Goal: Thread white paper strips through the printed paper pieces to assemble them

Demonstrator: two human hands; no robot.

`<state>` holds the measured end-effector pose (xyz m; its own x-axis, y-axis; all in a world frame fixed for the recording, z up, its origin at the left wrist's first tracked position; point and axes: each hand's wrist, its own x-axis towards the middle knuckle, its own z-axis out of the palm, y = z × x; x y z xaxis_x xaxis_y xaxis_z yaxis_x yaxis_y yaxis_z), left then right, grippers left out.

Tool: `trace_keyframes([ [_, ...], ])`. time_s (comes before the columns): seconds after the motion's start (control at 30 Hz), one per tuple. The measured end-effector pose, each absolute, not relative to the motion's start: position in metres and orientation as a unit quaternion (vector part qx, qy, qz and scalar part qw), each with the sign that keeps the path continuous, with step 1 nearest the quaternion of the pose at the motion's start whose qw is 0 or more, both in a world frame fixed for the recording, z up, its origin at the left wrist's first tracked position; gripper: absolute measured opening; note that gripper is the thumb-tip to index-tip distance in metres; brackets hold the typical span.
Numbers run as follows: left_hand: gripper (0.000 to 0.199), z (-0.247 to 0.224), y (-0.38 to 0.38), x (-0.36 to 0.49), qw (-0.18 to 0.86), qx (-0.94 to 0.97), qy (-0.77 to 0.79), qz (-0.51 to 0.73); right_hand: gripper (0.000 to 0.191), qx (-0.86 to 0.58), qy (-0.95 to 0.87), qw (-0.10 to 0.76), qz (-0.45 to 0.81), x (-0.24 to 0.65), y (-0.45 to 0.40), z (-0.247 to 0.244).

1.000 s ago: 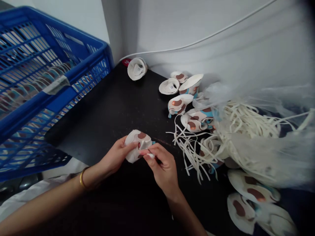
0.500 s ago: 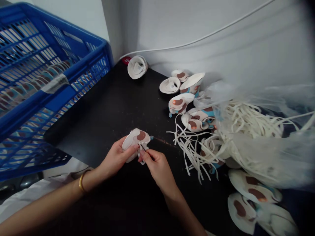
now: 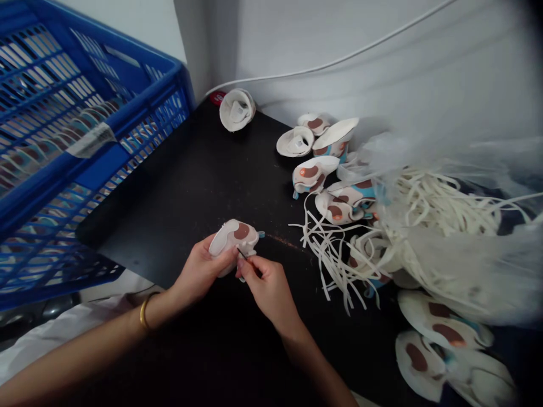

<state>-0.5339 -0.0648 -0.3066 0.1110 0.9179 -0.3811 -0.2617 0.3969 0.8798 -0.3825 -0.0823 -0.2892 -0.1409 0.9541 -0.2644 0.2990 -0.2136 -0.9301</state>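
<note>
Shoe upper [image 3: 224, 238], white with brown patches, one: held over the black worktop [image 3: 182, 186]. Left hand [image 3: 197, 272]: fingers clasped round its near edge. Right hand [image 3: 270, 287]: fingers pinching a thin dark tool [image 3: 242, 254] at its side. White laces [image 3: 436, 203], heaped: right. Blue crate [image 3: 139, 103], containing a row of similar pieces [image 3: 68, 135]: left.

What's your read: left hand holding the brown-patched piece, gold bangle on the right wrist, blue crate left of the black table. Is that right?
Not quite: the gold bangle is on the left wrist, as the head view shows. The left hand does hold the brown-patched piece, and the blue crate is left of the black table.
</note>
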Motion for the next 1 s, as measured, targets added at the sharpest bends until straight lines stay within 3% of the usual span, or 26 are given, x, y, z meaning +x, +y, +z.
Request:
trace_keyframes([
  [0.53, 0.020, -0.307, -0.065, -0.532, 0.618, 0.352, 0.540, 0.449, 0.032, -0.572, -0.556, 0.329, 0.505, -0.387, -0.084, -0.290],
  [1.0, 0.029, -0.304, -0.067, -0.537, 0.603, 0.395, 0.555, 0.415, 0.024, -0.559, -0.595, 0.319, 0.482, -0.371, -0.085, -0.284],
])
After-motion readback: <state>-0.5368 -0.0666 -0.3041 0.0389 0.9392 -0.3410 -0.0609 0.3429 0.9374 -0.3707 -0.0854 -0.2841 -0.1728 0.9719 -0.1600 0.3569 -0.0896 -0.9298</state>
